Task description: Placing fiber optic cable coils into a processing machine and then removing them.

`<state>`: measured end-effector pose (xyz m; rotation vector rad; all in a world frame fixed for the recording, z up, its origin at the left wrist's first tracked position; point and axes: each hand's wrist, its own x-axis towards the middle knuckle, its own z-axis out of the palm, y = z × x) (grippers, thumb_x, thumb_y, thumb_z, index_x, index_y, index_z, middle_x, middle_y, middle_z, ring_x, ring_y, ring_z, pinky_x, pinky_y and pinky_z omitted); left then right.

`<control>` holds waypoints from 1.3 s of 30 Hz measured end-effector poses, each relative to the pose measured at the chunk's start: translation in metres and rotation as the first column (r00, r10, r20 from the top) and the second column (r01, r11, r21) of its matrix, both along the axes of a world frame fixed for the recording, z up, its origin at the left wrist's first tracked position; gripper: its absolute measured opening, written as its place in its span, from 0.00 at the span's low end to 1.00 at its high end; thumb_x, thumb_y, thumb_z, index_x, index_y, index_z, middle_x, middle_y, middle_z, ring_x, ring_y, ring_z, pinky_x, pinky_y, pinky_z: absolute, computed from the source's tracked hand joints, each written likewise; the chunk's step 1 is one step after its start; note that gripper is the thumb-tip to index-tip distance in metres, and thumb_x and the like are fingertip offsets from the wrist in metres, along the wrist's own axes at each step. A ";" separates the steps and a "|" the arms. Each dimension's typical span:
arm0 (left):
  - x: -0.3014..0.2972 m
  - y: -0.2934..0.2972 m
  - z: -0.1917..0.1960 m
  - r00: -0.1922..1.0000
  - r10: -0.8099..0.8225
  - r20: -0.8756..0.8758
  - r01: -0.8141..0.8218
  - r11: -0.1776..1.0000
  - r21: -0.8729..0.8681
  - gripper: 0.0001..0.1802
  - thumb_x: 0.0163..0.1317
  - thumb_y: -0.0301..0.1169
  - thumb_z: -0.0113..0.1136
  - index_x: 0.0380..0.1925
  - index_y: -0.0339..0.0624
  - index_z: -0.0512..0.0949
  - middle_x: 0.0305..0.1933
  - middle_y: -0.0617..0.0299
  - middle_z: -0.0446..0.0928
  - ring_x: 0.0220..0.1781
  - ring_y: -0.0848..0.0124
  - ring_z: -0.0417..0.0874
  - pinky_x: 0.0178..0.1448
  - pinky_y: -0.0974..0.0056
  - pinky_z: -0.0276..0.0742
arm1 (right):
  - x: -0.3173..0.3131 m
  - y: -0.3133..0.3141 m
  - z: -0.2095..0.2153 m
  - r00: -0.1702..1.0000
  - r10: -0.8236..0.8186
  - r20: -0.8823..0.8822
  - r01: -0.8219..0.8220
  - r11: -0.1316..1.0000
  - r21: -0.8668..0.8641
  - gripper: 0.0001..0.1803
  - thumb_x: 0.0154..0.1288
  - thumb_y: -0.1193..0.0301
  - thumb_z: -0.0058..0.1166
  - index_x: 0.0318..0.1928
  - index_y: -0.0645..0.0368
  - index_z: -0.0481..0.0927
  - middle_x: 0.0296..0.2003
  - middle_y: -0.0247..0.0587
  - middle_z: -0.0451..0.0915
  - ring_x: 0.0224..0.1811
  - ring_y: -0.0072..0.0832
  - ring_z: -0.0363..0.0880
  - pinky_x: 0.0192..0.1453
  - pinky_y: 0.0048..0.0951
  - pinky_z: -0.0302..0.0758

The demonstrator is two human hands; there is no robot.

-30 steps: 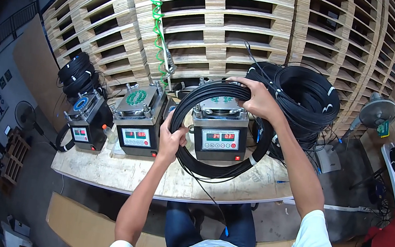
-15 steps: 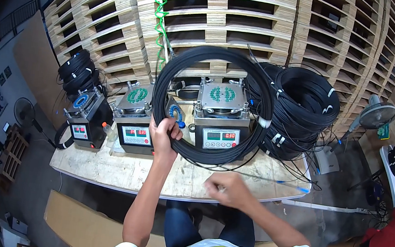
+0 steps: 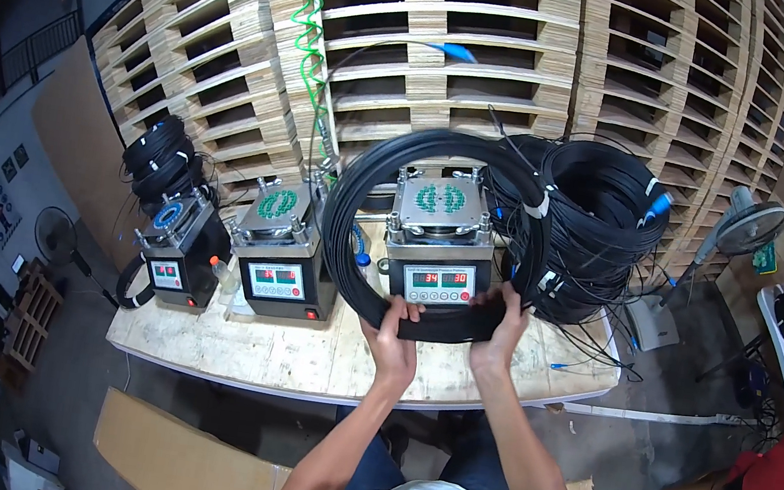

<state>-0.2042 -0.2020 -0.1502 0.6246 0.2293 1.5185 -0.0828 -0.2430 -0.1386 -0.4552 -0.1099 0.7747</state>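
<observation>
A large coil of thin black cable [image 3: 343, 223] is held upright above the front of the wooden workbench [image 3: 227, 347]. My left hand [image 3: 392, 347] is closed round the lower left of the ring, fingers showing on its inner side. My right hand [image 3: 497, 342] grips the lower right part. White tape binds the ring at the upper right. A loose cable end with a blue tip [image 3: 456, 52] sticks up above the coil, and another blue tip [image 3: 658, 204] shows at the right. Through the ring I see a machine [image 3: 436, 231] with a metal top plate and lit display.
Two similar machines [image 3: 280, 274] [image 3: 172, 254] stand on the bench to the left. Behind at right is a tall stack of black cable coils [image 3: 604, 235]; a smaller stack [image 3: 160, 157] is at left. Pallets [image 3: 454, 18] rise behind. A fan [image 3: 753, 228] stands right.
My right hand has come up from near the bench's front edge and taken hold of the coil. The coil has moved lower and slightly right, and its loose blue-tipped ends have swung up.
</observation>
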 end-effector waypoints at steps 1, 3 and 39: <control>-0.003 -0.004 -0.008 1.000 -0.001 -0.002 0.001 1.000 0.004 0.16 0.66 0.18 0.55 0.53 0.41 0.70 0.31 0.62 0.71 0.31 0.69 0.75 0.49 0.54 0.79 | 0.011 0.000 -0.003 0.990 -0.087 0.113 0.098 0.990 -0.097 0.12 0.70 0.66 0.57 0.47 0.54 0.71 0.27 0.34 0.73 0.27 0.26 0.74 0.34 0.31 0.74; -0.009 -0.009 -0.019 0.981 -0.089 -0.175 0.090 0.996 -0.007 0.18 0.66 0.17 0.55 0.55 0.38 0.69 0.34 0.59 0.75 0.38 0.65 0.81 0.54 0.48 0.82 | 0.022 -0.002 -0.001 0.960 -0.156 0.231 0.200 0.963 -0.180 0.11 0.70 0.69 0.57 0.45 0.54 0.70 0.24 0.32 0.71 0.22 0.24 0.71 0.27 0.29 0.71; 0.003 0.197 -0.067 0.527 0.309 -0.792 -0.207 0.950 0.233 0.35 0.74 0.48 0.57 0.68 0.29 0.67 0.50 0.54 0.79 0.52 0.66 0.80 0.62 0.64 0.72 | 0.141 0.130 -0.025 0.566 0.129 0.814 0.328 0.871 -0.367 0.23 0.77 0.51 0.52 0.45 0.62 0.79 0.24 0.27 0.74 0.19 0.13 0.69 0.22 0.19 0.67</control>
